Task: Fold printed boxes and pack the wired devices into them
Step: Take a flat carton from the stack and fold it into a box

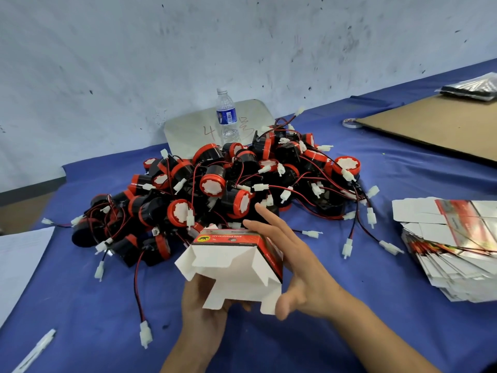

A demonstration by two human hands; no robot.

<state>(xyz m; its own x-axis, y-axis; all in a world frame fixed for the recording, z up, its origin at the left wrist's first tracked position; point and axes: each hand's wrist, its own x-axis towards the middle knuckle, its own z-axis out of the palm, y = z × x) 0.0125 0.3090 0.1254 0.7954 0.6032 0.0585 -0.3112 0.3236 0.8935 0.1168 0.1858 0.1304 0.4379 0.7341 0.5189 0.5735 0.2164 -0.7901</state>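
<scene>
Head view. A half-folded printed box [236, 267], its white flaps unlocked, is held just before the heap of wired devices [215, 184]. It is gripped from below by the left hand [204, 316]. The right hand [293, 267] is laid straight-fingered against its side. The card is judged light and easily creased, so it is best held by the panels.

A blue cloth covers the worktop [349, 305], which stands against a scuffed, pale wall [134, 49]. A clear water bottle [227, 117] with a blue label stands upright at the back, in front of a grey panel [185, 130] that leans on the wall and is marked with a "4". To the right lies a brown cardboard sheet [435, 127], with a tape roll [352, 122] at its near corner and a plastic-wrapped dark bundle [473, 87] at its far end. At the left edge lies a white paper sheet [18, 262], and near it a white pen [36, 351].
</scene>
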